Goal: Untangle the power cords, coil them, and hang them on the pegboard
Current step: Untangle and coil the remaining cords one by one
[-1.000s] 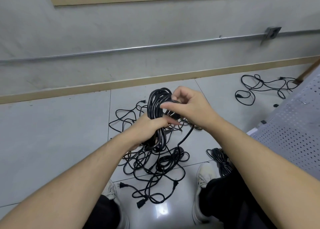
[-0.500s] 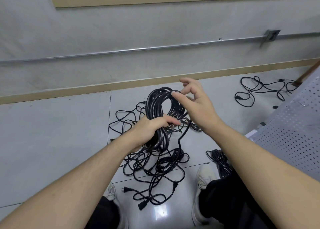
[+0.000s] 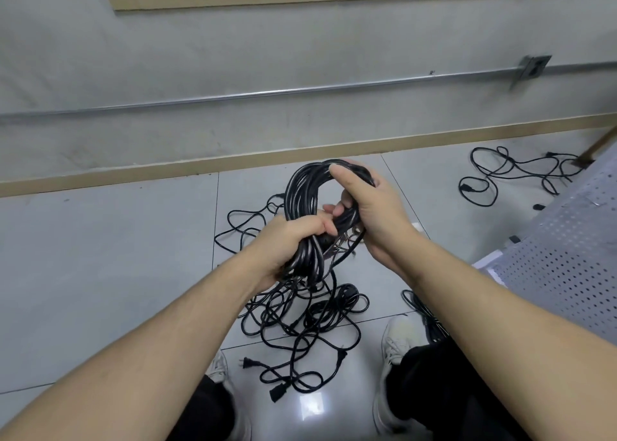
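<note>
Both hands grip the black coil of power cord (image 3: 302,193): left hand (image 3: 290,240) fisted round its lower bundle, right hand (image 3: 370,207) wrapping the top. Limp, springy loops probably need a whole-bundle hold.

Grey tiled floor (image 3: 100,257) meets a grey wall (image 3: 233,49) with a tan baseboard (image 3: 133,173).

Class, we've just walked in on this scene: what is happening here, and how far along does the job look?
A person standing over a tiled floor grips a coil of black power cord with both hands: the left hand holds its lower part, the right hand its far side. A tangle of cords lies on the floor below, and another loose cord lies near the pegboard at right. No cord is seen hanging on it.
</note>
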`<state>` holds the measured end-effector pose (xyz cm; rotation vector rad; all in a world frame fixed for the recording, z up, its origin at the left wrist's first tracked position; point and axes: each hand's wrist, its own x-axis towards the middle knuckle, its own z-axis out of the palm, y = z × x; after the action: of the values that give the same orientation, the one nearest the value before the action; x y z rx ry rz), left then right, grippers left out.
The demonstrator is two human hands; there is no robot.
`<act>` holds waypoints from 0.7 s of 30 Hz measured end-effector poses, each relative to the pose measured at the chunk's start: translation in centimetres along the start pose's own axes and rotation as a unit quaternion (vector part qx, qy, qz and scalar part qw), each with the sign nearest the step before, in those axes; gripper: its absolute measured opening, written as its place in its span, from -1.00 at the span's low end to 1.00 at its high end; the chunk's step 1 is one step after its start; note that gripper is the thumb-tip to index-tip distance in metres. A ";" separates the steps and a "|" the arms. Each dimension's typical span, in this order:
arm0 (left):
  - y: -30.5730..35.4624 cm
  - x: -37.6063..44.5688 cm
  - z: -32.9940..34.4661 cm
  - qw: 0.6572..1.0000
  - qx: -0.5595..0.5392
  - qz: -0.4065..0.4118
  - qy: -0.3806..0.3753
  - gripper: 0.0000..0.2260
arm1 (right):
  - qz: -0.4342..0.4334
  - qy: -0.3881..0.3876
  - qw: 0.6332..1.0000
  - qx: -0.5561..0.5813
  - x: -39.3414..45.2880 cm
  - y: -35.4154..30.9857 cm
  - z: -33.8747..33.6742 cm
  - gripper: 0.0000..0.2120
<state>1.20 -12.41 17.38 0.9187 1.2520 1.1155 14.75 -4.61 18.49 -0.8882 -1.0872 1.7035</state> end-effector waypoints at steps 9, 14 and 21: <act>-0.6 0.6 0.3 0.988 0.144 0.014 0.063 -0.89 | 0.050 0.072 0.996 -0.032 0.3 0.0 0.1 -0.64; 0.4 0.4 0.6 0.988 0.150 0.034 0.017 -0.83 | 0.108 0.043 0.993 0.029 0.8 -1.0 -0.8 -0.82; -1.2 -0.1 2.0 0.999 0.046 0.000 0.017 -0.80 | 0.098 -0.005 0.989 0.112 0.0 -1.5 -1.3 -0.90</act>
<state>3.31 -12.67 16.44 0.9720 1.3408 1.0857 16.41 -3.93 19.45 -0.8650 -0.8145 1.9500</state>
